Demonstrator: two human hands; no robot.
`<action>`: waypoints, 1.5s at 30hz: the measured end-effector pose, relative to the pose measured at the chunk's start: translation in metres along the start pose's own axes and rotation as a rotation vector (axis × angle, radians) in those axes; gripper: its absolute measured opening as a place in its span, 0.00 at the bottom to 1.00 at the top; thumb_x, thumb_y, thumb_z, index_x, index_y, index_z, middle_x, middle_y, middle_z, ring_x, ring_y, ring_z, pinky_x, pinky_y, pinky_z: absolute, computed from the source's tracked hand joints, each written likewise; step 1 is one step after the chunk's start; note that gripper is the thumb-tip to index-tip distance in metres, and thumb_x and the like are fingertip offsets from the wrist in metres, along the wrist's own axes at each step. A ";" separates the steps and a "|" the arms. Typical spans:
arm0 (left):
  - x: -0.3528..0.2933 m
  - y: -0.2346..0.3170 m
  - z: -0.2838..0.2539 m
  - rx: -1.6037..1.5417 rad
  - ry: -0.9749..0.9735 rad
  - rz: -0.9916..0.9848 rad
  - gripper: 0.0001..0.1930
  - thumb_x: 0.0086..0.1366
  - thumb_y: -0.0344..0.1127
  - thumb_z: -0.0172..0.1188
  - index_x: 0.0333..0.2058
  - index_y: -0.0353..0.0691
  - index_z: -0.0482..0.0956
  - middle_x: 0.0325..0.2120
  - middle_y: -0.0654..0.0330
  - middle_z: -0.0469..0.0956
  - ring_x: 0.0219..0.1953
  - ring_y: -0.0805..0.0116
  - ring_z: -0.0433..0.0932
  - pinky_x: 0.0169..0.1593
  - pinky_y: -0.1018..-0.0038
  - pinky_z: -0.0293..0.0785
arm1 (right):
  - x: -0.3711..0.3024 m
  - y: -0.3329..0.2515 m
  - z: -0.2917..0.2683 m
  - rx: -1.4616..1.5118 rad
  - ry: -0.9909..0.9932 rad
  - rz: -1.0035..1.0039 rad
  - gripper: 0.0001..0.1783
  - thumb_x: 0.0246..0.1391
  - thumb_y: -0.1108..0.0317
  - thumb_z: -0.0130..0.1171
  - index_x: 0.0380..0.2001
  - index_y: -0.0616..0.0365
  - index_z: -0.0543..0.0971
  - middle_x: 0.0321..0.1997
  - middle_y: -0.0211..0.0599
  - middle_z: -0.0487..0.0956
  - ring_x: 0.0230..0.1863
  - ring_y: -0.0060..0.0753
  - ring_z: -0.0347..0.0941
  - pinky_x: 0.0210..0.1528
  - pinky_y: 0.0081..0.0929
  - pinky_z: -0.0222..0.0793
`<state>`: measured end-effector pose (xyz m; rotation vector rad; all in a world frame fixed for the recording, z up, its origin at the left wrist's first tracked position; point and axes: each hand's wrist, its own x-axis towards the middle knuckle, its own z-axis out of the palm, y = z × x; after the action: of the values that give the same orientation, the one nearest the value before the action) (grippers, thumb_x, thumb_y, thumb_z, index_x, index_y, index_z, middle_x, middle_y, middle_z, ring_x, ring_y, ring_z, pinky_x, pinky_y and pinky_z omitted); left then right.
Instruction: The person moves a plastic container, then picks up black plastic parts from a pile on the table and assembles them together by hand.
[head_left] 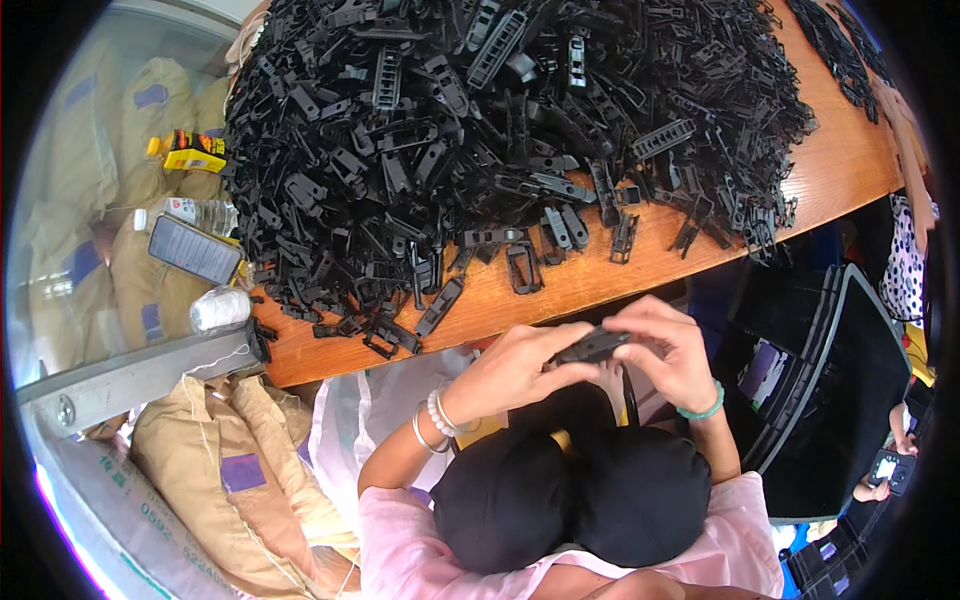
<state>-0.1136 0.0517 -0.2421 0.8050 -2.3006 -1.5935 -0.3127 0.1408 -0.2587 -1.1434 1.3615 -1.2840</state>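
Note:
Between my two hands, just off the table's near edge, is a small black plastic part [592,346]. My left hand [520,368] pinches its left end between thumb and fingers. The fingers and thumb of my right hand [662,345] close on its right end. What the part looks like under my fingers is hidden. Beyond my hands, a big heap of black plastic parts [430,150] covers most of the wooden table [330,365]. A few loose frame-like parts [523,268] lie at the heap's near edge.
Along the left side are a phone [195,248], a clear bottle [205,213], a yellow-and-black bottle [195,152] and a white thread spool [220,310]. Brown sacks [200,450] stand below left. Black crates [800,370] sit at right. Another person's hands hold a device [890,470] at far right.

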 end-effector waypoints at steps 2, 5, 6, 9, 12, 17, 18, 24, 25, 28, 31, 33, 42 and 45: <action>-0.003 -0.005 -0.008 0.109 -0.063 0.040 0.13 0.55 0.29 0.62 0.41 0.36 0.77 0.30 0.51 0.78 0.29 0.60 0.79 0.34 0.70 0.73 | 0.000 0.007 -0.010 -0.247 -0.476 0.207 0.15 0.42 0.79 0.61 0.37 0.65 0.79 0.34 0.43 0.76 0.31 0.38 0.73 0.35 0.25 0.69; 0.004 -0.006 -0.028 0.372 0.449 0.136 0.05 0.55 0.25 0.61 0.33 0.34 0.79 0.26 0.56 0.77 0.24 0.68 0.75 0.27 0.77 0.69 | -0.001 0.011 0.011 -0.381 -0.248 0.038 0.11 0.44 0.78 0.61 0.35 0.65 0.79 0.32 0.42 0.77 0.31 0.41 0.74 0.35 0.27 0.70; 0.006 -0.004 -0.034 0.428 0.560 0.093 0.04 0.55 0.23 0.61 0.31 0.33 0.78 0.24 0.58 0.76 0.22 0.70 0.73 0.25 0.79 0.67 | -0.001 0.014 0.014 -0.310 -0.076 -0.025 0.10 0.45 0.79 0.60 0.35 0.65 0.79 0.31 0.41 0.77 0.31 0.40 0.75 0.34 0.26 0.70; 0.002 -0.002 -0.036 0.380 0.521 0.045 0.06 0.55 0.19 0.58 0.32 0.33 0.78 0.25 0.59 0.73 0.21 0.72 0.71 0.23 0.80 0.65 | 0.011 0.005 0.014 -0.409 0.162 -0.114 0.11 0.46 0.80 0.59 0.36 0.62 0.79 0.32 0.39 0.75 0.24 0.34 0.73 0.25 0.23 0.68; 0.002 -0.012 -0.025 0.452 0.434 0.023 0.06 0.54 0.23 0.61 0.32 0.33 0.77 0.27 0.58 0.72 0.23 0.65 0.74 0.26 0.77 0.70 | 0.035 0.002 0.016 -0.699 0.287 -0.324 0.09 0.48 0.77 0.60 0.35 0.59 0.78 0.30 0.37 0.73 0.22 0.38 0.71 0.23 0.29 0.66; 0.006 -0.018 -0.009 0.602 0.455 -0.024 0.09 0.50 0.30 0.67 0.29 0.37 0.78 0.26 0.58 0.72 0.24 0.59 0.74 0.26 0.72 0.71 | 0.045 0.016 0.021 -0.860 0.360 -0.139 0.09 0.46 0.71 0.63 0.30 0.60 0.75 0.31 0.38 0.72 0.25 0.42 0.72 0.25 0.34 0.66; 0.008 -0.019 -0.007 0.599 0.454 -0.025 0.09 0.50 0.30 0.67 0.29 0.37 0.78 0.26 0.58 0.72 0.24 0.59 0.74 0.26 0.72 0.71 | 0.045 0.017 0.021 -0.853 0.366 -0.137 0.08 0.46 0.72 0.64 0.29 0.61 0.75 0.31 0.37 0.72 0.24 0.40 0.72 0.24 0.32 0.66; 0.040 -0.022 0.025 0.538 0.565 0.380 0.16 0.47 0.29 0.68 0.36 0.34 0.76 0.31 0.56 0.74 0.28 0.60 0.77 0.29 0.70 0.74 | 0.040 0.015 0.023 -0.432 0.413 -0.122 0.03 0.50 0.79 0.58 0.28 0.69 0.76 0.33 0.36 0.74 0.20 0.18 0.71 0.20 0.17 0.64; 0.048 -0.022 0.029 0.511 0.556 0.401 0.19 0.47 0.29 0.68 0.39 0.34 0.75 0.34 0.54 0.74 0.29 0.59 0.77 0.29 0.70 0.74 | 0.038 0.018 0.023 -0.433 0.409 -0.127 0.03 0.50 0.79 0.58 0.28 0.69 0.76 0.33 0.36 0.74 0.20 0.18 0.71 0.20 0.17 0.64; 0.056 -0.031 0.038 0.489 0.537 0.445 0.25 0.46 0.28 0.68 0.45 0.34 0.72 0.37 0.51 0.72 0.32 0.56 0.77 0.29 0.69 0.74 | 0.034 0.024 0.020 -0.220 0.383 -0.030 0.04 0.52 0.78 0.57 0.30 0.70 0.77 0.35 0.36 0.75 0.22 0.15 0.70 0.22 0.15 0.66; 0.059 -0.033 0.039 0.602 0.536 0.451 0.22 0.47 0.26 0.66 0.43 0.33 0.73 0.36 0.51 0.72 0.31 0.57 0.76 0.30 0.69 0.74 | 0.034 0.017 0.023 -0.009 0.384 0.139 0.04 0.53 0.78 0.56 0.29 0.71 0.77 0.36 0.36 0.76 0.22 0.15 0.70 0.23 0.14 0.67; 0.062 -0.033 0.035 0.603 0.489 0.436 0.18 0.48 0.23 0.62 0.41 0.32 0.73 0.34 0.52 0.71 0.30 0.58 0.76 0.29 0.69 0.74 | 0.034 0.016 0.025 0.005 0.414 0.177 0.04 0.54 0.78 0.55 0.29 0.71 0.76 0.37 0.36 0.75 0.22 0.15 0.70 0.23 0.13 0.67; 0.060 -0.025 0.037 0.714 0.529 0.341 0.16 0.48 0.23 0.62 0.38 0.30 0.73 0.32 0.53 0.71 0.29 0.59 0.74 0.29 0.70 0.73 | 0.033 0.012 0.022 0.005 0.565 -0.126 0.03 0.55 0.80 0.52 0.31 0.69 0.75 0.46 0.41 0.73 0.21 0.16 0.68 0.23 0.13 0.66; 0.052 -0.026 0.033 0.689 0.608 0.362 0.15 0.47 0.23 0.64 0.36 0.32 0.75 0.32 0.53 0.72 0.29 0.60 0.75 0.29 0.71 0.73 | 0.024 0.020 0.020 -0.054 0.548 -0.122 0.03 0.54 0.81 0.53 0.30 0.69 0.76 0.45 0.42 0.74 0.22 0.16 0.69 0.24 0.13 0.66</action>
<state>-0.1638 0.0421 -0.2845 0.7886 -2.3111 -0.3109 -0.2976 0.1146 -0.2800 -0.9553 1.7458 -1.7429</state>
